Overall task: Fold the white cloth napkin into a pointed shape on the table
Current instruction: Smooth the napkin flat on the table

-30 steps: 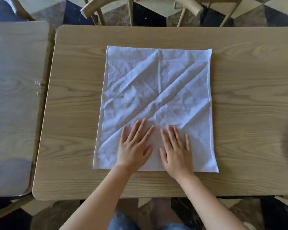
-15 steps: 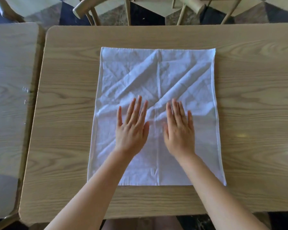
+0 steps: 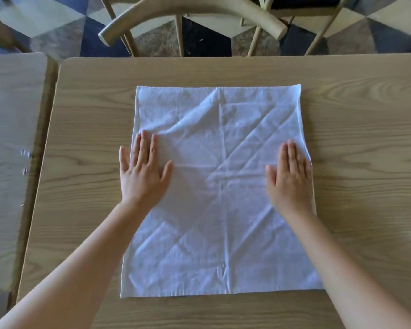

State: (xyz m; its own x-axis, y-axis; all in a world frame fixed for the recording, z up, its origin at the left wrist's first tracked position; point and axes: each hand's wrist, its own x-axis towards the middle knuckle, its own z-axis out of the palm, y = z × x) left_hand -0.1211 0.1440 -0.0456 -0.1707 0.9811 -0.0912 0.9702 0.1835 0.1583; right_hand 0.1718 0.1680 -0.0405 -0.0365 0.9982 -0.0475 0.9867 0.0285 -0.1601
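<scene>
Both palms flat on the napkin (image 3: 220, 186), left hand (image 3: 144, 173) and right hand (image 3: 291, 178) at opposite edges, fingers (image 3: 144, 148) outstretched, gripping nothing.

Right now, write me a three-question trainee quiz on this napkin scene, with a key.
1. True or false: the napkin is already folded to a point.
2. Where does the left hand rest? A) at the napkin's left edge B) on the chair C) off the table
3. What is the right hand doing?

Key: 1 false, it lies open and flat. 2 A. 3 Pressing flat, palm down, at the napkin's right edge.
</scene>
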